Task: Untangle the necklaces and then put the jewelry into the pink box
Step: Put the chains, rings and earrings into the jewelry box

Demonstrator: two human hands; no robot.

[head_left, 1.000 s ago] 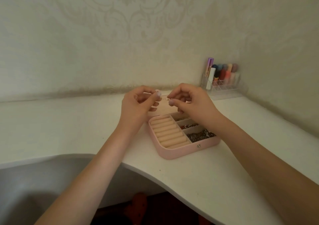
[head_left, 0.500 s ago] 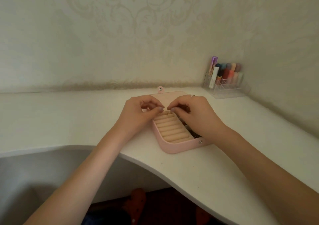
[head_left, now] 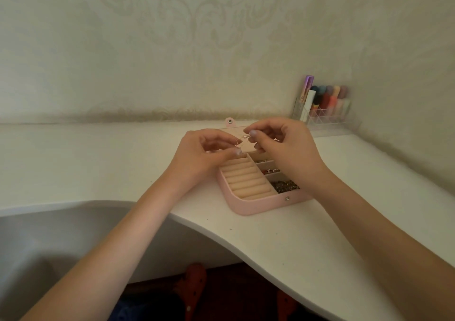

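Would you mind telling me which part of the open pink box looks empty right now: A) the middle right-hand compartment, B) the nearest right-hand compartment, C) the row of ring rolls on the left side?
C: the ring rolls in the pink box show only bare beige padding, while the nearest compartment holds a dark glittery heap and the middle compartment holds small pieces.

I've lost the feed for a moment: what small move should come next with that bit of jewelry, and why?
Probably lower it into the pink box. Both hands, left and right, pinch a small piece of jewelry above the open box, whose ring rolls look free, while the right-side compartments already hold items.
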